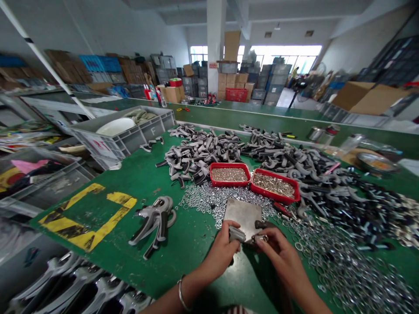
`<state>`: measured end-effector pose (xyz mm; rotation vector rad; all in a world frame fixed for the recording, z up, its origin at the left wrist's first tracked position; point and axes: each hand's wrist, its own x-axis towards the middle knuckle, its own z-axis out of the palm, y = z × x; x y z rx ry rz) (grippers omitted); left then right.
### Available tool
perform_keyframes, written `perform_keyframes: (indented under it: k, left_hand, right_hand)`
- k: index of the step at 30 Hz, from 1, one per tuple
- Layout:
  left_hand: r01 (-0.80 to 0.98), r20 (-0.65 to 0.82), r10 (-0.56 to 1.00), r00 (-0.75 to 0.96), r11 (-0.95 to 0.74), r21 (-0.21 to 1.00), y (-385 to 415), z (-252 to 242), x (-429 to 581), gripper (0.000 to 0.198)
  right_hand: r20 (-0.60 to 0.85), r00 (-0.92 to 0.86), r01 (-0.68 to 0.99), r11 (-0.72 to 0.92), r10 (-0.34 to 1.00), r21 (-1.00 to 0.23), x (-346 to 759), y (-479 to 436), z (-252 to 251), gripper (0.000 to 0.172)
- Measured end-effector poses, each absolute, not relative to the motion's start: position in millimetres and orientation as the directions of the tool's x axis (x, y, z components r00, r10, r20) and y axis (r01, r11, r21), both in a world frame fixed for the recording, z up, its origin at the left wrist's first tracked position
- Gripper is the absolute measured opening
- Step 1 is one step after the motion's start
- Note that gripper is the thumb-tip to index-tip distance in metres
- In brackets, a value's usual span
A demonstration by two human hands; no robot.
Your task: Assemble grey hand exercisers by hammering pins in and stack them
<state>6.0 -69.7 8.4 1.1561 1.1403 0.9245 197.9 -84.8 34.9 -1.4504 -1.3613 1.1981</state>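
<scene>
Along green workbench (144,187), loose steel washers (340,266), stacked cartons (231,46) beyond

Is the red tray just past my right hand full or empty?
Full: small metal parts cover the whole floor of the red tray, just beyond the right hand.

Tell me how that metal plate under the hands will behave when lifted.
The metal plate is probably stiff, since it lies dead flat, and likely heavy for its size. Its smooth face may be slippery; it looks unlikely to roll.
</scene>
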Motion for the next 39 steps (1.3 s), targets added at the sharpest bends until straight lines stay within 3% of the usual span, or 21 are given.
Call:
perform_keyframes:
  k: [5, 10, 13, 16, 19, 21, 23, 26, 28, 30, 32, 35, 37, 39]
  left_hand:
    - [-0.014, -0.193, 0.966, 0.174, 0.199, 0.980, -72, 3, 14, 0.037]
    - [-0.192, -0.243, 0.956, 0.166, 0.273, 0.943, -76, -1, 23, 0.033]
    - [-0.179, -0.256, 0.881, 0.398, 0.349, 0.920, -81, 8, 18, 0.044]
    - [-0.139, -0.227, 0.676, 0.701, 0.442, 0.886, -86, 25, 8, 0.064]
    - [-0.219, -0.192, 0.585, 0.788, 0.557, 0.801, -88, 33, 6, 0.053]
    - [-0.237, -0.249, 0.655, 0.713, 0.560, 0.794, -87, 30, 8, 0.041]
    - [-0.225, -0.287, 0.779, 0.557, 0.474, 0.851, -82, 26, 9, 0.034]
    - [-0.180, -0.220, 0.888, 0.404, 0.313, 0.932, -66, 27, 5, 0.034]
    - [-0.115, -0.198, 0.886, 0.419, 0.268, 0.957, -54, 31, 2, 0.038]
    - [-0.042, -0.206, 0.892, 0.402, 0.243, 0.969, -45, 35, 5, 0.040]
    - [0.003, -0.201, 0.934, 0.295, 0.210, 0.978, -41, 37, 12, 0.041]
    - [0.029, -0.134, 0.983, 0.127, 0.132, 0.991, -42, 37, 25, 0.041]
    - [0.038, -0.062, 0.991, 0.116, 0.058, 0.998, -44, 37, 31, 0.038]
    - [0.061, 0.029, 0.991, 0.131, -0.037, 0.997, -46, 39, 36, 0.035]
  right_hand:
    - [-0.159, 0.055, 0.044, -0.162, 0.986, -0.986, 176, -90, 38, 0.027]
    - [-0.099, 0.132, 0.056, -0.107, 0.986, -0.993, 164, -92, 34, 0.032]
    - [-0.120, 0.090, 0.054, -0.125, 0.989, -0.991, 166, -91, 33, 0.033]
    - [-0.188, -0.038, -0.034, -0.190, 0.981, -0.981, 169, -90, 34, 0.031]
    - [-0.173, -0.140, -0.065, -0.183, 0.975, -0.981, 177, -91, 36, 0.025]
    - [-0.100, -0.151, 0.096, -0.086, 0.983, -0.992, 194, -92, 34, 0.021]
    - [0.017, -0.094, 0.431, 0.056, 0.995, -0.901, 224, -94, 26, 0.018]
    - [0.172, -0.013, 0.863, 0.098, 0.985, -0.496, 280, -98, 5, 0.014]
    - [0.172, -0.037, 0.952, 0.087, 0.984, -0.294, 312, -98, -9, 0.016]
    - [0.159, -0.086, 0.968, 0.120, 0.983, -0.218, 330, -92, -18, 0.019]
    - [0.206, -0.106, 0.952, 0.159, 0.973, -0.261, 333, -84, -17, 0.020]
    - [0.281, 0.015, 0.825, 0.147, 0.960, -0.546, 310, -73, 2, 0.017]
    - [0.152, 0.116, 0.577, 0.058, 0.982, -0.815, 281, -70, 20, 0.022]
    - [-0.065, 0.067, 0.207, -0.077, 0.996, -0.975, 246, -69, 34, 0.031]
